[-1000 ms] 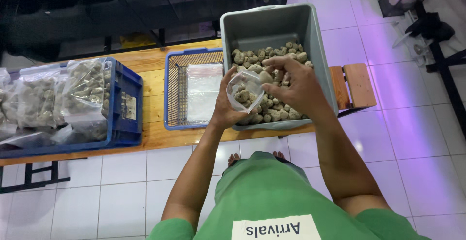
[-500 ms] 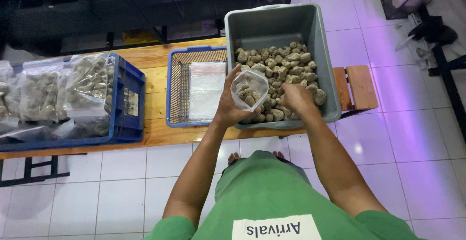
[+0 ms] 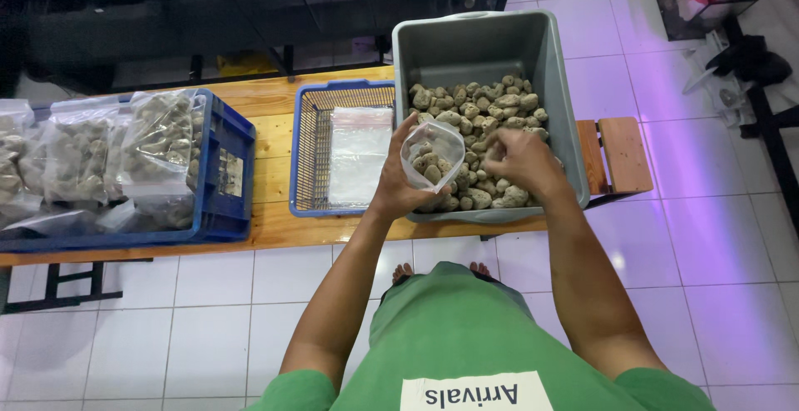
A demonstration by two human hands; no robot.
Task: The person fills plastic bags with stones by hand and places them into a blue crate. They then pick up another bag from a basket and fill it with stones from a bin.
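At the left edge of the view, filled clear bags (image 3: pixel 50 161) are cut off, so their full count is unclear. Inside the grey tub (image 3: pixel 566 128), the right hand (image 3: pixel 520 161) rests on the pale stones (image 3: pixel 483 116); its fingertips are buried among them, so I cannot tell whether they close on one. The left hand (image 3: pixel 399 186) is clamped around a small clear bag (image 3: pixel 433 155), partly filled with stones and held over the tub's near left corner. Beside the tub, a blue wire basket (image 3: pixel 312 161) holds flat empty bags (image 3: pixel 359 151). A blue crate (image 3: pixel 225 186) holds more filled bags. All stand on a wooden desk (image 3: pixel 270 141) above a white tiled floor (image 3: pixel 208 311); dark shelving behind is hard to make out.
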